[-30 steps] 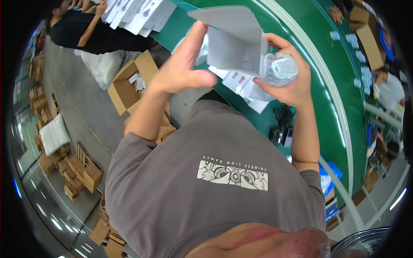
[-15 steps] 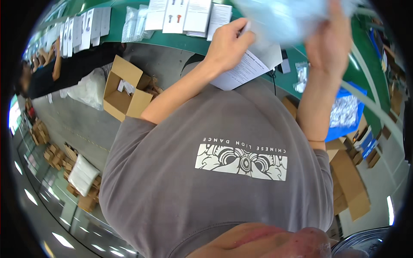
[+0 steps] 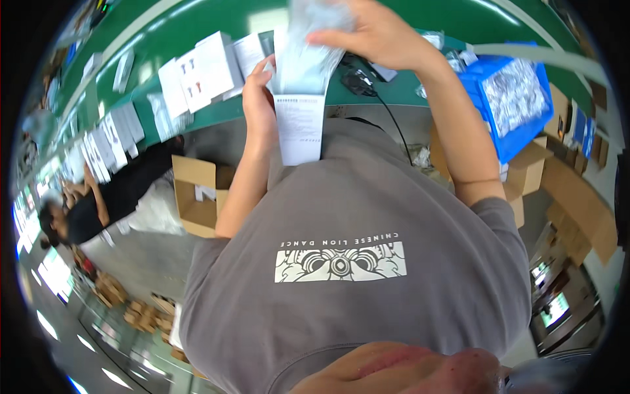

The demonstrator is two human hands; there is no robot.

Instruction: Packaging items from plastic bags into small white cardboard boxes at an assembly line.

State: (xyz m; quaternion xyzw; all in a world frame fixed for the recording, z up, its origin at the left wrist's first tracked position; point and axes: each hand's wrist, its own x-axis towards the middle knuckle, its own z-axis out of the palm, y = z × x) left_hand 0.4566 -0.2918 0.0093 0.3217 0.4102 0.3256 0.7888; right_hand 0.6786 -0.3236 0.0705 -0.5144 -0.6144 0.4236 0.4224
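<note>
My left hand (image 3: 260,108) is closed around the side of a narrow white carton (image 3: 300,134) with fine print on its front. It stands upright close to my shirt, below the table's edge. At its upper end is a clear plastic bag (image 3: 303,69), held from above by my right hand (image 3: 380,36), thumb across the plastic. The bag's lower end meets the carton's top; how far it reaches inside is hidden. What the bag contains is blurred.
White printed boxes (image 3: 220,69) stand on the green table (image 3: 407,92) at left. A black cable (image 3: 387,108) hangs off its edge. At right sits a blue bin (image 3: 522,138) of small clear packets. An open cardboard box (image 3: 197,172) and another person (image 3: 85,220) are left.
The bag has come down and left from high on the right to the carton's top. The carton has turned upright and moved left with my left hand. My view has shifted too.
</note>
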